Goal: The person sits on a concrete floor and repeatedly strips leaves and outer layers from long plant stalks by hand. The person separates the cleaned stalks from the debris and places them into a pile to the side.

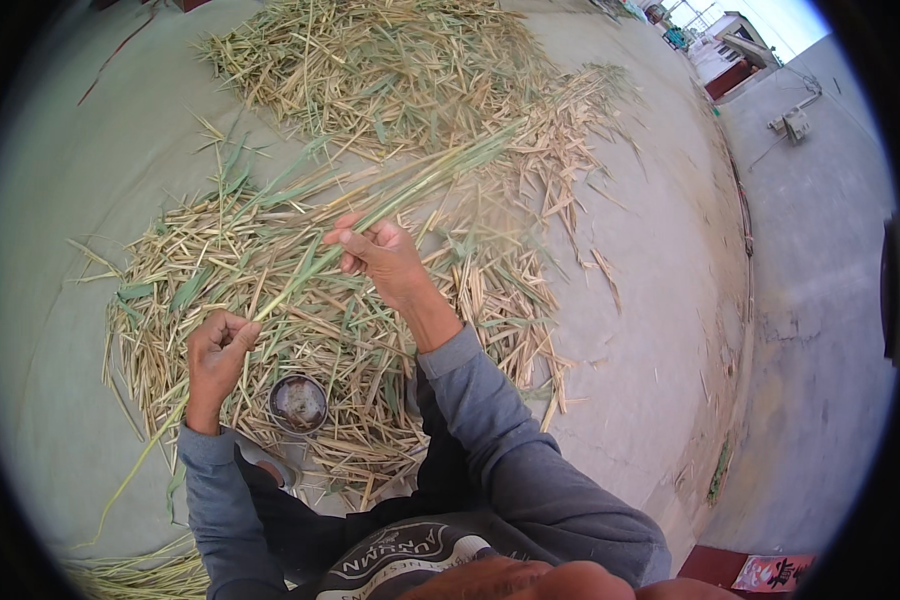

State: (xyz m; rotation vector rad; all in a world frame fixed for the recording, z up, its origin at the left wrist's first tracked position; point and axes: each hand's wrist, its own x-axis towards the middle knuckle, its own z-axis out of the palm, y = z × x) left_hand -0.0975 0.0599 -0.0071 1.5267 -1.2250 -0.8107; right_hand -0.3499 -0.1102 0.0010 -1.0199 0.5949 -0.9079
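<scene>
A long green plant stalk [296, 284] runs slantwise between my hands, from lower left to upper right. Low on it, my left hand [218, 358] is closed, with the thumb pressed against the fingers. A thin yellow-green end [135, 472] trails from below that hand toward the lower left. Farther up, my right hand [382, 258] pinches the stalk between thumb and fingers, and some of its fingers stick out to the left. Beyond it, the stalk's leafy upper part [460, 160] stretches over the litter and blurs into it.
Cut stalks and dry leaves [190, 300] cover the ground beneath my hands. A second heap [390, 70] lies farther off. Near my legs sits a round dark-rimmed container [298, 404]. Thin green stalks [145, 572] lie at lower left. A grey wall [810, 300] stands on the right.
</scene>
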